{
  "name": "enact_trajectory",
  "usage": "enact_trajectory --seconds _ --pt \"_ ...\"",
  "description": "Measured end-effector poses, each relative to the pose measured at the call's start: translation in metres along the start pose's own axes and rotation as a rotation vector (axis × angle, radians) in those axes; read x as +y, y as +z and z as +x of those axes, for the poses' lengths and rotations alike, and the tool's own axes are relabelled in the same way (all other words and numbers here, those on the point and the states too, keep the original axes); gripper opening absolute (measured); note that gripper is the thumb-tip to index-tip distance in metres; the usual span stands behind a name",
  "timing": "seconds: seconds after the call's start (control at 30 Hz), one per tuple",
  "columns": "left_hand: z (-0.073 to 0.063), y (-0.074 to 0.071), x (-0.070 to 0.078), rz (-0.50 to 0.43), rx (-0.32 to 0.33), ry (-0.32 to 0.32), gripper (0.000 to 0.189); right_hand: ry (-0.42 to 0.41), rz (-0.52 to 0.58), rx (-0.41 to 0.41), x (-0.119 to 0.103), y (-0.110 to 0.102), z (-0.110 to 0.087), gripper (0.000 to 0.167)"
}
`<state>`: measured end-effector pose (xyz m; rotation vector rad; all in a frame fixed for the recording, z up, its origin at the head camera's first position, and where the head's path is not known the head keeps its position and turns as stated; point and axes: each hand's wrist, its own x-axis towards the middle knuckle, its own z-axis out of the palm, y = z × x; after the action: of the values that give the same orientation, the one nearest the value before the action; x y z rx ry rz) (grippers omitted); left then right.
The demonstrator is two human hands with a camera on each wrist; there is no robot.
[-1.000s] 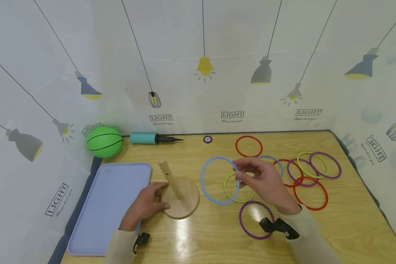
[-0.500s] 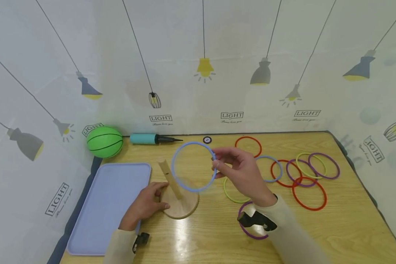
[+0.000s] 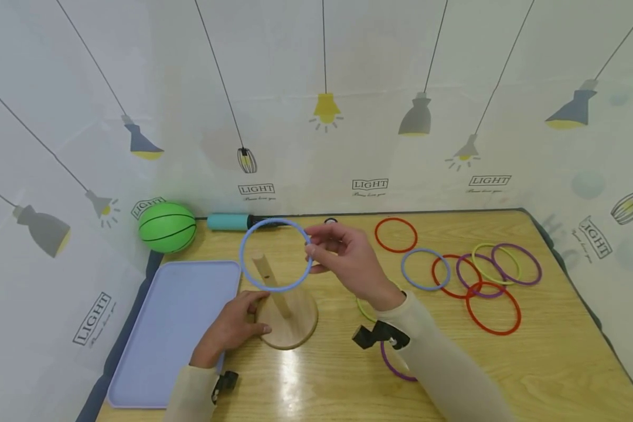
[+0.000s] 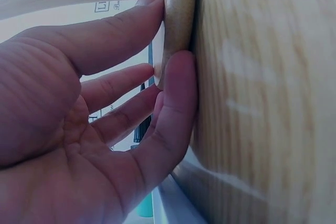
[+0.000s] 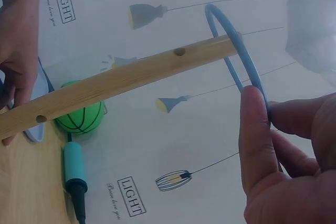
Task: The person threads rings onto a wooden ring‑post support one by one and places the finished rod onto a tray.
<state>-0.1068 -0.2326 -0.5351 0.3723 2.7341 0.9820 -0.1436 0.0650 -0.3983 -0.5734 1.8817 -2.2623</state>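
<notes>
A round wooden base (image 3: 299, 321) with an upright wooden post (image 5: 126, 80) stands on the table right of the tray. My left hand (image 3: 233, 323) grips the base's left edge. In the left wrist view the thumb (image 4: 118, 32) lies on top of the base and a finger bends against its rim. My right hand (image 3: 350, 261) pinches a light blue ring (image 3: 276, 289) by its right side, thumb against fingers. In the right wrist view the blue ring (image 5: 248, 59) hangs around the tip of the post, apart from the base.
A lavender tray (image 3: 174, 334) lies at the left, with a green ball (image 3: 167, 227) and a teal hand pump (image 3: 228, 221) behind. Several rings, including a blue ring (image 3: 402, 269) and a red ring (image 3: 519, 316), lie at the right. A purple ring (image 3: 392, 369) sits partly under the right forearm.
My right hand has carried the blue ring leftward and up, from above the yellow-green ring to the top of the post. The left hand has stayed on the base.
</notes>
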Motion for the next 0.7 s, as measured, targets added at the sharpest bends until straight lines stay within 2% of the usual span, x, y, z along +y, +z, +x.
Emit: enact_trajectory --seconds 0.23,0.4,0.7 --pt "0.000 0.000 -0.001 -0.027 0.006 0.000 0.071 0.118 -0.030 -0.023 0.031 -0.002 0.002 0.029" --pt "-0.002 0.000 0.001 -0.007 0.016 0.012 0.068 0.189 -0.027 -0.021 0.050 -0.007 -0.004 0.030" --pt "-0.001 -0.002 0.004 -0.028 0.002 -0.010 0.069 0.319 -0.039 -0.018 0.088 -0.021 -0.015 0.032"
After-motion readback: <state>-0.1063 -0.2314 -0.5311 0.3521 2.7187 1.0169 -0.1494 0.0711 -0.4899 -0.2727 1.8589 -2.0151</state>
